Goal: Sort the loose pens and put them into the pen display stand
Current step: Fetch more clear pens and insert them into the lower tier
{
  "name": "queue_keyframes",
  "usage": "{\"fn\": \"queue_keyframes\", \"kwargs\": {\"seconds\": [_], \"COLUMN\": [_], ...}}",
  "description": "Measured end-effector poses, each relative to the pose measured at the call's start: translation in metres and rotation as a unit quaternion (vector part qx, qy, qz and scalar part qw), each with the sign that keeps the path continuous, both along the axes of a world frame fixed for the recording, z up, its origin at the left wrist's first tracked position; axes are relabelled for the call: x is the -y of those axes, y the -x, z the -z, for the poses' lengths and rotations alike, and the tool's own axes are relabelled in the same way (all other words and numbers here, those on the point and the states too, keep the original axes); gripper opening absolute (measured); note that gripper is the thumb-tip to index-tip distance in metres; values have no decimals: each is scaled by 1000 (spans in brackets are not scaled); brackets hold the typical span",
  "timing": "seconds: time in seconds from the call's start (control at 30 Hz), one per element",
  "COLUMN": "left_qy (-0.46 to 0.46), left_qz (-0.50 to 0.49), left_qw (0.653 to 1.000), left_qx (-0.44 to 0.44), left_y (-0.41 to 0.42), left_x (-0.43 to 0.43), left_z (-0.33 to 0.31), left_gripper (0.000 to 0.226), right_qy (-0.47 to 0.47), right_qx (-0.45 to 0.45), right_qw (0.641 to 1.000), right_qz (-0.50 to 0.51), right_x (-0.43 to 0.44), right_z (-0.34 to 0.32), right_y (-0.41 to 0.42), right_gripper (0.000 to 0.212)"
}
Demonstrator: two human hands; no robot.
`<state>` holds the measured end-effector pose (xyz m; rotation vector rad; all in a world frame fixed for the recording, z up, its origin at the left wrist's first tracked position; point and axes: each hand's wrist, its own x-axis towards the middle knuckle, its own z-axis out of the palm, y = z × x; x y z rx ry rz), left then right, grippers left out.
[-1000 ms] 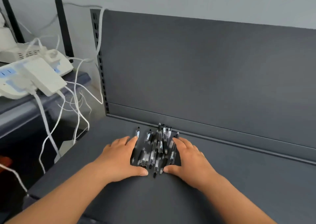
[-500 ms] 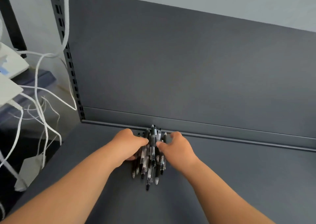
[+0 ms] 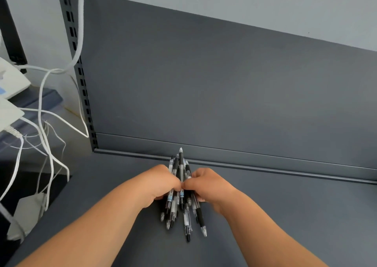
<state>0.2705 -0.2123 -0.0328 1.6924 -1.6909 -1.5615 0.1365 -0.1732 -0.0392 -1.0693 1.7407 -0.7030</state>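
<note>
Now both hands hold one bundle of pens (image 3: 186,217) between them, in the middle of the dark grey shelf (image 3: 285,215). The left hand (image 3: 161,185) grips the bundle from its left side and the right hand (image 3: 208,187) from its right side. The fingers (image 3: 173,182) of both hands are curled and pressed against the pens, and the two hands meet on top of the bundle. The pens are black and transparent, and they lie roughly parallel, pointing away from the person. Their far ends stand out past the hands and come near the low ridge at the foot of the grey back panel (image 3: 224,93). Their near ends fan out a little on the shelf, at uneven lengths. To the left, a slotted upright (image 3: 81,79) borders the panel. White cables (image 3: 43,103) hang beside it, and white devices (image 3: 10,83) lie at the left edge.
</note>
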Motion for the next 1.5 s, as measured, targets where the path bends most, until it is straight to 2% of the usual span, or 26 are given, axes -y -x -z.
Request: {"fn": "queue_keyframes", "kwargs": {"seconds": [0.1, 0.17, 0.23, 0.27, 0.33, 0.37, 0.4, 0.63, 0.8, 0.97, 1.07, 1.17, 1.23, 1.5], "left_qy": [-16, -31, -41, -41, -36, -36, -36, -50, -73, -76, -81, -92, -95, -78], "left_qz": [2, -15, -38, -50, -75, -88, -99, -134, -78, -10, 18, 41, 52, 103], "left_qw": [1000, 999, 997, 995, 989, 986, 982, 964, 959, 946, 942, 938, 935, 941], "left_qx": [-16, -36, -61, -78, -119, -139, -160, -226, -263, -315, -324, -332, -337, -313], "left_y": [-6, -11, -15, -17, -17, -18, -18, -21, 0, 49, 88, 134, 167, 288], "left_x": [-2, -2, -3, -3, -4, -3, -3, -8, -30, -65, -90, -119, -144, -249], "left_z": [-2, -1, -1, -1, 1, 1, 2, -3, -24, -43, -49, -52, -54, -65], "left_gripper": [27, 40, 39, 31, 9, 5, 6, 9, 6, 11, 4, 19, 27, 44], "right_qy": [-5, -9, -9, -8, 4, 6, 6, 5, 38, 81, 107, 133, 146, 187], "right_qx": [23, 43, 66, 81, 116, 137, 163, 237, 278, 281, 281, 281, 275, 185], "right_qw": [1000, 999, 998, 997, 993, 990, 986, 965, 950, 950, 948, 945, 945, 957], "right_qz": [0, 6, 16, 19, 21, 25, 31, 115, 136, 106, 101, 99, 100, 125], "right_x": [-2, -3, -5, -7, -12, -13, -15, -27, -47, -81, -111, -151, -181, -304], "right_z": [2, 3, 6, 4, -2, -1, -2, -6, -21, -41, -50, -54, -55, -60], "right_y": [3, 5, 9, 11, 14, 17, 21, 38, 54, 82, 112, 146, 170, 259], "right_gripper": [23, 39, 52, 52, 29, 13, 7, 21, 20, 20, 18, 6, 15, 16]}}
